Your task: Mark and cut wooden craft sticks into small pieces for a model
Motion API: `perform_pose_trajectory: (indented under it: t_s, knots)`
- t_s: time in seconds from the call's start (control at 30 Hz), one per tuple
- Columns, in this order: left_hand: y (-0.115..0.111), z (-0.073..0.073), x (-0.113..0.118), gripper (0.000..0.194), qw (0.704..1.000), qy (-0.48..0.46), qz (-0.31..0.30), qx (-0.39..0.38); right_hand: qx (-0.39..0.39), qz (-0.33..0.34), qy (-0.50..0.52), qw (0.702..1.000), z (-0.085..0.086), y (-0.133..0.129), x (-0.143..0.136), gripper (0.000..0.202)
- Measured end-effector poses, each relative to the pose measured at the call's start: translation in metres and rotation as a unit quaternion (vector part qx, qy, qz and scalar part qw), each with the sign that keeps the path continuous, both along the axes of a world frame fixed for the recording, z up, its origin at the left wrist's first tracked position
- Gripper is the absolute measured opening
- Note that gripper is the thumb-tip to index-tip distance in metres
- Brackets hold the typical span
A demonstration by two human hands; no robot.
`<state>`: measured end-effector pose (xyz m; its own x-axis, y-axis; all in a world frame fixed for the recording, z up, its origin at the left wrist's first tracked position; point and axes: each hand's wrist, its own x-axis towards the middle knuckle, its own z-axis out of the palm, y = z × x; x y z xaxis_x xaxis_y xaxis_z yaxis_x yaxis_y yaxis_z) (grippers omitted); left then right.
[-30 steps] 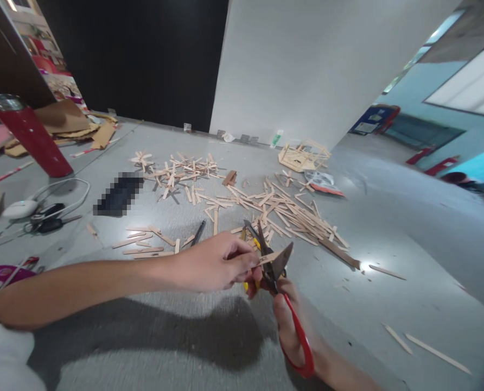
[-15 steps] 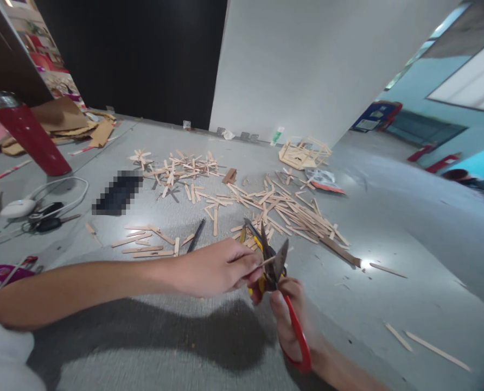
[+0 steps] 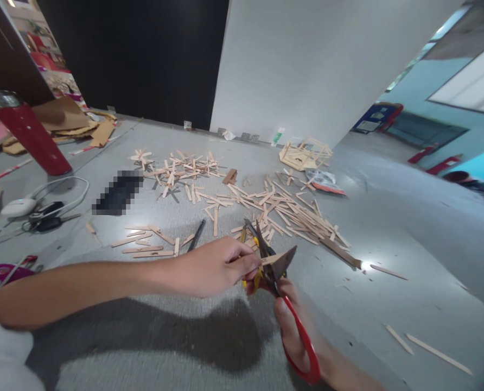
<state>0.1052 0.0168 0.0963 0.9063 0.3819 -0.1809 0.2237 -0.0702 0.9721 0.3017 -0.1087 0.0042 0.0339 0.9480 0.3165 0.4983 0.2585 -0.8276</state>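
Observation:
Red-handled scissors point(image 3: 301, 339) are in my right hand point(image 3: 293, 320), their dark blades spread apart. My left hand point(image 3: 221, 266) pinches a small wooden stick point(image 3: 272, 259), which lies between the blades. Just behind the scissors, a yellow-handled tool point(image 3: 257, 278) is partly hidden by my hands. Beyond them spreads a loose pile of wooden sticks point(image 3: 303, 214). A black pen point(image 3: 197, 234) lies beyond my left wrist, beside several short sticks point(image 3: 147, 248).
At the left are a red bottle point(image 3: 30, 138), a blurred dark rectangle point(image 3: 119, 194), a white cable point(image 3: 85, 187) and keys point(image 3: 49, 222). A stick frame point(image 3: 305, 156) and a plastic packet point(image 3: 325, 182) lie at the back. Two sticks point(image 3: 437, 353) rest at the lower right.
The scissor blades are spread wider, and the red handle has shifted slightly right and down. The stick in my left hand has turned, showing its flat face.

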Motion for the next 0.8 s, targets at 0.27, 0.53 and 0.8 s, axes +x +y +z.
perform_pose_trajectory:
  t_s: [0.27, 0.53, 0.8]
  knots:
    - [0.001, -0.004, 0.001, 0.039, 1.000, -0.016, -0.022, -0.015, -0.004, 0.009, 0.014, 1.000, 0.012, 0.004, -0.012, 0.045]
    - [0.002, -0.009, 0.002, 0.051, 0.983, -0.030, -0.016, -0.180, -0.033, 0.022, 0.052, 0.998, 0.008, 0.004, -0.017, 0.056]
    - [0.000, -0.014, 0.005, 0.059, 0.964, -0.018, -0.028, -0.265, 0.038, -0.008, -0.034, 0.999, 0.007, 0.004, -0.008, 0.047]
